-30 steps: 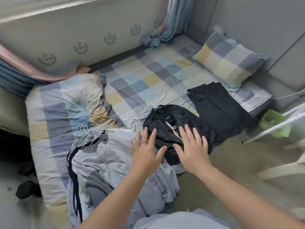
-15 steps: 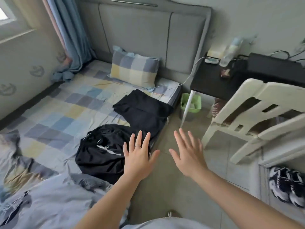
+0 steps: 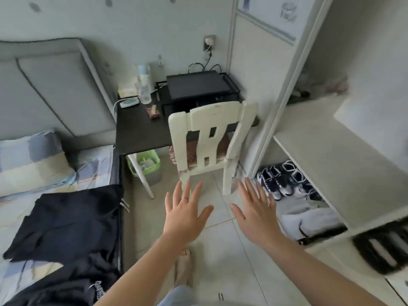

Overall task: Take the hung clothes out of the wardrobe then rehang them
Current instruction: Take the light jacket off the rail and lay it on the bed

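Black clothes lie flat on the bed's checked sheet at the left, with another dark garment bunched at the lower left. My left hand and my right hand are stretched out over the tiled floor, fingers spread, holding nothing. The open white wardrobe stands at the right, its shelf bare; no hanging rail or hung clothes show.
A white chair stands ahead at a black desk with a black box and bottles. A green bin sits under the desk. Shoes and a grey bundle fill the wardrobe's bottom.
My view has swung right from the bed to the chair and wardrobe. Both hands have stayed spread and empty, moving off the black clothes to above the floor.
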Available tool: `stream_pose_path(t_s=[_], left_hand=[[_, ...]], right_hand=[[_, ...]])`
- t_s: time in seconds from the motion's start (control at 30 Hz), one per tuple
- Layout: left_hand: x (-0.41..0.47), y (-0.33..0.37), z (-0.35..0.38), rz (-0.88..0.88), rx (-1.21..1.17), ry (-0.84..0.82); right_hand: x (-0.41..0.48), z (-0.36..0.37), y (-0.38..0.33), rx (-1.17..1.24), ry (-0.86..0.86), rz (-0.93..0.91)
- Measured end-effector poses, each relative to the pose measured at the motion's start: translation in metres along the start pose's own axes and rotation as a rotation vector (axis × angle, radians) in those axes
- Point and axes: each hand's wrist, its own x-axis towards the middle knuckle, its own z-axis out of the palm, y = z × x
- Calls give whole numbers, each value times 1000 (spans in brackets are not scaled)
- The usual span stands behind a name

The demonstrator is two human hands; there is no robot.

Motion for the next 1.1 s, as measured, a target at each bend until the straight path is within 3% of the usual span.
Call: stream_pose_path(t_s=[0.27,0.53,0.8,1.1], left_hand=[[159,85,-11,473,25,-81],[282,207,-59,954,-85,19],[344,371,-147,1317,-241,183],[367,560,-253,1511,-310,398]], right_hand=[[48,-39,71,-11,200,409],[82,-129,103,-119,516,661],[91,-295,144,-423,769,649],[72,-487,196,-723,941,679]])
